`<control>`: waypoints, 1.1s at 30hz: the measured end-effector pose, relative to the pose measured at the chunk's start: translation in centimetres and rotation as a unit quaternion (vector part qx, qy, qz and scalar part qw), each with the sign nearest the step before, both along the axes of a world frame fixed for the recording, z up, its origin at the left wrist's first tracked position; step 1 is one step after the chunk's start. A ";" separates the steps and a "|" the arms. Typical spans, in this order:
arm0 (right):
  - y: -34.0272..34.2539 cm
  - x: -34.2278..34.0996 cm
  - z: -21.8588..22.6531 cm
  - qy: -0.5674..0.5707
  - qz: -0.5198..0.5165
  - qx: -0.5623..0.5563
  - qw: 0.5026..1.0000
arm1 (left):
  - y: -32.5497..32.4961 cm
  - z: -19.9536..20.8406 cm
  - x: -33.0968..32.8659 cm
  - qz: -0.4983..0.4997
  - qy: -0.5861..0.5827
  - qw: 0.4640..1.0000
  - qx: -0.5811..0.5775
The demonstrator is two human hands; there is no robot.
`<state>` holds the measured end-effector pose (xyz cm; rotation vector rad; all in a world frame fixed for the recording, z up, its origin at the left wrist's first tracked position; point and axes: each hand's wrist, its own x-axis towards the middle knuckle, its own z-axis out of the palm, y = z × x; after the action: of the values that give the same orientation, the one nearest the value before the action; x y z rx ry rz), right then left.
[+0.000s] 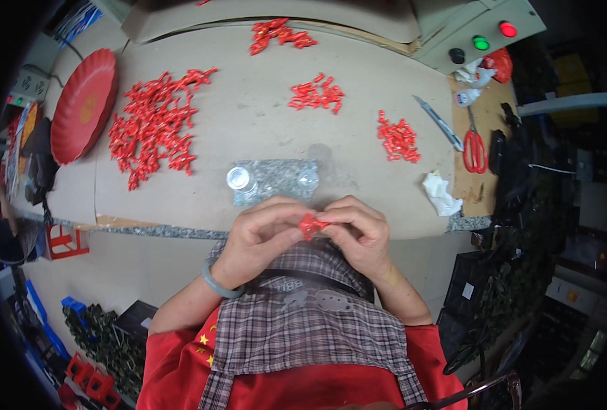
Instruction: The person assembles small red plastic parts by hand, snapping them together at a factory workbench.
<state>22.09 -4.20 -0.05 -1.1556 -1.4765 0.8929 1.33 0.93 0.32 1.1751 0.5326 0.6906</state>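
A small glossy red plastic piece (310, 225) is held between my two hands, just in front of the table's near edge; its exact kind I cannot make out. My left hand (264, 229), with a pale bangle on its wrist, pinches one side of it with thumb and fingers. The other side is gripped by the thumb and fingertips of my right hand (358, 229). Beyond my fingers lies a speckled grey stone slab (275, 179), bearing a small round clear-and-white container (240, 179) on its left and another clear round item (308, 180) on its right.
A large heap of red pieces (154, 126) spreads at left, beside a red scalloped tray (85, 106). Smaller piles lie at the back (276, 35), centre (317, 93) and right (399, 140). A utility knife (440, 124), red-handled scissors (476, 150) and crumpled white tissue (441, 194) sit at right.
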 end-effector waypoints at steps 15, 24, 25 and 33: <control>2.6 6.8 0.6 -0.344 -0.276 -0.041 0.896 | -0.3 0.0 0.3 -0.016 -0.033 0.988 -0.150; 2.6 7.1 1.4 -0.365 -0.139 0.008 0.920 | -0.4 0.9 0.0 -0.022 -0.015 0.982 -0.186; 2.6 7.2 1.5 -0.378 -0.134 0.020 0.916 | -0.4 0.8 0.0 -0.020 -0.016 0.982 -0.186; 2.6 7.2 1.6 -0.398 -0.146 0.033 0.905 | -0.4 0.1 -0.4 -0.056 -0.030 0.979 -0.193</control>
<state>29.25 -1.62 1.59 -1.7484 -1.8684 0.1334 0.89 0.49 0.42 0.8115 0.5191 0.4965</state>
